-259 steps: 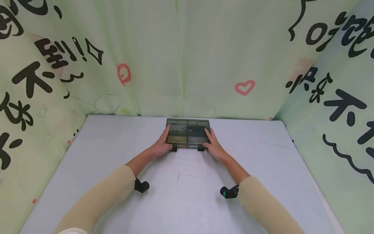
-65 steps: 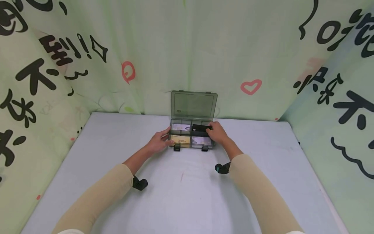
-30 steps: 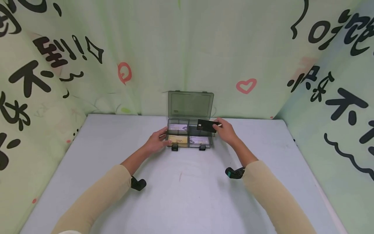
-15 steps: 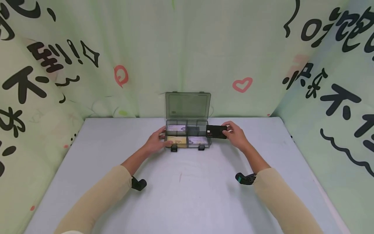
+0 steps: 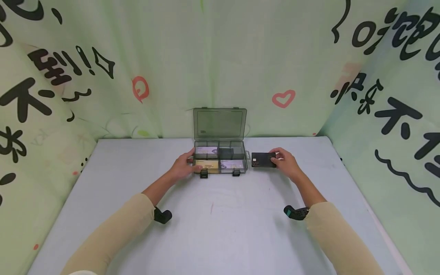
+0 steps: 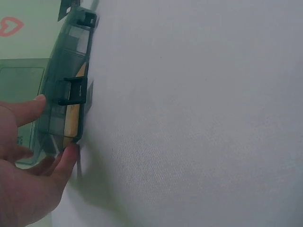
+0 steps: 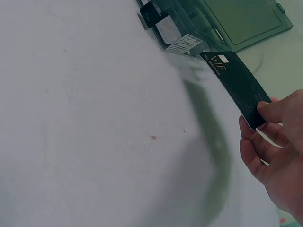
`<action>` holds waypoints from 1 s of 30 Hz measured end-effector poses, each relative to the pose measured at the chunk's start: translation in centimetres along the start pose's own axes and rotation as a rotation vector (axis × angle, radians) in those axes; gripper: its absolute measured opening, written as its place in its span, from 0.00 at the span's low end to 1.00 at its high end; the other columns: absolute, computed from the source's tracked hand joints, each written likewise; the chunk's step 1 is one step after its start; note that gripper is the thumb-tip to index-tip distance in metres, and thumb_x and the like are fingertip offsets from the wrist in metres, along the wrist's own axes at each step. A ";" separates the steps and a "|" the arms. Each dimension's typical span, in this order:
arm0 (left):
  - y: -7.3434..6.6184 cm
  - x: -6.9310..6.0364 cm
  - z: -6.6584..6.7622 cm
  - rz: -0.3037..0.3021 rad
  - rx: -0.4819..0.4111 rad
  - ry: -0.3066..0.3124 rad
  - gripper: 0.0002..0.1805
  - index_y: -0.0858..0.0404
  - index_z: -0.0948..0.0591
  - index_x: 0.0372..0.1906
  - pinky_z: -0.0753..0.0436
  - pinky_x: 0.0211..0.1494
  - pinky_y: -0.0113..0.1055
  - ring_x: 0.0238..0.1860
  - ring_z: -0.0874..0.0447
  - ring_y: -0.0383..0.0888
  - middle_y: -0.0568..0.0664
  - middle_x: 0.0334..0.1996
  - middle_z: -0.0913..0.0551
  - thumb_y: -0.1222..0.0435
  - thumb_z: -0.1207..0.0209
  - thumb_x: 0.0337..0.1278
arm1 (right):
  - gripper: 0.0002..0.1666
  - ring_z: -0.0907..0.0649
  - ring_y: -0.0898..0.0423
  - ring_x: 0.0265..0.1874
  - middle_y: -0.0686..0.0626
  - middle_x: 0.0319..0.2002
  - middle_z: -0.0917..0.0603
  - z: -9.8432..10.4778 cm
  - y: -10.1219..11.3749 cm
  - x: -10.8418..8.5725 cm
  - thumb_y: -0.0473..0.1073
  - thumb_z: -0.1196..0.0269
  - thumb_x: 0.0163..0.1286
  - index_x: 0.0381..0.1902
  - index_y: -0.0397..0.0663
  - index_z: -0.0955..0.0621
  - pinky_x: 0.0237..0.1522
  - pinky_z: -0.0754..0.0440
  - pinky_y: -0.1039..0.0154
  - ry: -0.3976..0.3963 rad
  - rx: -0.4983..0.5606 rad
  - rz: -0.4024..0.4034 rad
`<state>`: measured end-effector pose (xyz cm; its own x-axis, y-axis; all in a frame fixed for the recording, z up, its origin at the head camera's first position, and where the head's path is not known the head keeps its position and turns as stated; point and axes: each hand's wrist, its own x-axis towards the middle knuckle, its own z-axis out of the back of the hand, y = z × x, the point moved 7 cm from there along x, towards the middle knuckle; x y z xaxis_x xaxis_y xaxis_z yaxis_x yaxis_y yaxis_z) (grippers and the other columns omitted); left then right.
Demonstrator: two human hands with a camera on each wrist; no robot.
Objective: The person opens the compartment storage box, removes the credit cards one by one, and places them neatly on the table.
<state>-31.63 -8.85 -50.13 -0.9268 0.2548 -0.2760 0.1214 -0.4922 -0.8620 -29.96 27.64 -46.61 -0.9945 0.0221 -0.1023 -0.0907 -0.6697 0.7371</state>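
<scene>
A clear grey plastic divider box sits at the table's far edge, its lid raised upright behind it. Bill-like paper stacks lie inside: a purple one back left, a yellow one front left, another purple one front right. My left hand grips the box's left end, thumb at the front corner; the left wrist view shows fingers around that end. To the box's right, my right hand pinches a black VIP card by its right end, held above the table.
Two black latches, the left latch and the right latch, hang at the box's front. The white tabletop spreads in front. A printed green curtain encloses the back and sides.
The box was shut with both hands on it, then its lid came up. My right hand lifted the black card from the back right compartment and carried it right, clear of the box.
</scene>
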 end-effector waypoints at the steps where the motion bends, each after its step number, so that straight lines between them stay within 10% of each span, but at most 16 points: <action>1: 0.0 0.0 0.0 0.002 0.002 -0.001 0.48 0.49 0.51 0.78 0.32 0.70 0.51 0.72 0.39 0.55 0.54 0.76 0.45 0.60 0.35 0.58 | 0.18 0.21 0.45 0.46 0.36 0.46 0.23 0.0 -0.1 0.0 0.35 0.46 0.73 0.59 0.41 0.27 0.40 0.21 0.64 0.004 -0.004 -0.003; 14: 0.1 -0.2 -0.1 0.010 0.018 -0.007 0.48 0.47 0.51 0.78 0.32 0.70 0.52 0.72 0.39 0.56 0.57 0.75 0.43 0.59 0.35 0.59 | 0.18 0.23 0.51 0.34 0.39 0.39 0.22 -1.3 -2.2 0.2 0.36 0.43 0.71 0.57 0.40 0.25 0.32 0.25 0.66 0.029 -0.049 -0.049; 30: 0.1 -0.1 -0.1 0.005 0.028 -0.013 0.48 0.48 0.51 0.78 0.30 0.69 0.51 0.72 0.38 0.55 0.55 0.76 0.44 0.59 0.35 0.59 | 0.25 0.24 0.40 0.46 0.31 0.47 0.24 -2.8 -0.9 0.6 0.38 0.34 0.63 0.57 0.34 0.24 0.48 0.25 0.47 0.021 -0.317 0.018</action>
<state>-31.52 -8.89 -50.26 -0.9307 0.2420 -0.2743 0.1157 -0.5166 -0.8484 -30.34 26.18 -49.22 -0.9942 -0.0048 -0.1077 -0.0494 -0.8677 0.4946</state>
